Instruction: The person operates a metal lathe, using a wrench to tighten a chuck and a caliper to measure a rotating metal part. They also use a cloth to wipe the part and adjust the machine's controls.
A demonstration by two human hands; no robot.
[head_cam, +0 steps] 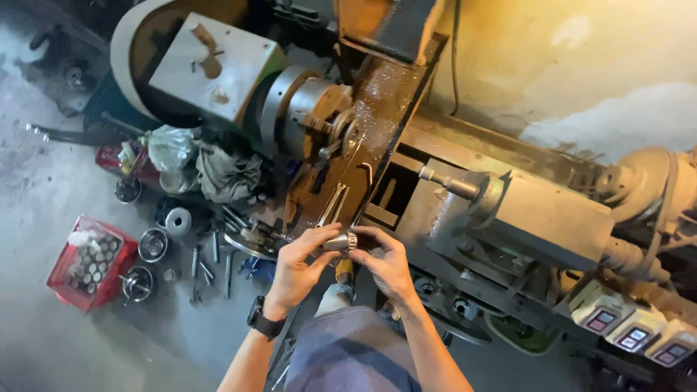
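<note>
- Left hand (296,267): fingers curled closed around one end of a small silvery metal cylinder with a knurled collar (340,242); a black wristwatch (263,320) sits on that wrist.
- Right hand (386,263): fingers (367,237) pinched shut on the knurled end of the same cylinder, so the part is held between both hands, in the air in front of the lathe's bed, just above the person's knee.
- Handling judgement: the ridged collar gives the better grip; a steady hold on the smooth end while the other hand turns should keep the small part from slipping.
- Beyond the hands: a large grimy grey metal lathe (508,210), oily and scuffed, with a round steel chuck (308,109) of dull bright metal and a blocky tailstock ending in a pointed spindle (446,181).
- Dark rust-brown steel bar (377,123), wet-looking, leaning across the chuck.
- Crumpled grey rags (225,170) beside the headstock.
- Concrete floor (43,189), left side: red plastic crate of small round parts (91,261), shiny metal bowls (152,245), scattered bolts and wrenches (210,258).
- Lower right edge of the lathe: three pale switch boxes (635,335).
</note>
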